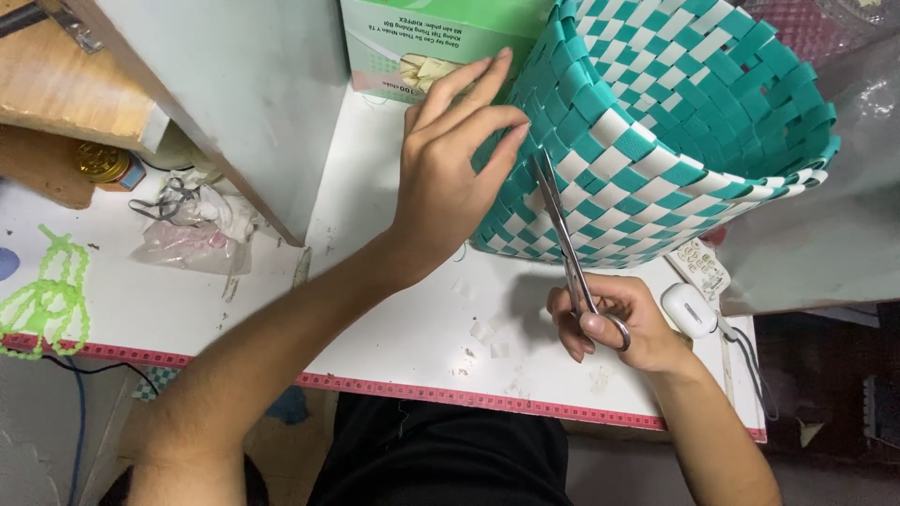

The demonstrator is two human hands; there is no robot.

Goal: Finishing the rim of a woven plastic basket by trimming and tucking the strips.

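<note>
The left hand [450, 178] reaches in from the lower left, its forearm running diagonally up across the white counter [394, 309], wrist slightly bent and palm turned toward the woven basket [656, 141]. Its fingers are stretched long and close together, the thumb and fingertips pinching lightly at the basket's near wall, where the teal and white strips meet; it is not a full fist but a narrow, nearly closed pinch on the weave. The basket lies tipped on its side on the counter, its open mouth facing right and its rim curling toward the upper right. The right hand [609, 323] comes up from the lower right with the forearm angled inward, and it is closed around the handles of a pair of metal scissors [567, 248], thumb through one loop and fingers curled over the other. The scissors point up and slightly left, their blades laid against the basket's wall and their tip ending just beside the left hand's fingertips. Small white offcuts [483, 333] lie scattered on the counter between the two forearms. Behind the left hand stands a green box [412, 47], and a small white device with a cord [689, 309] sits just right of the right hand.
</note>
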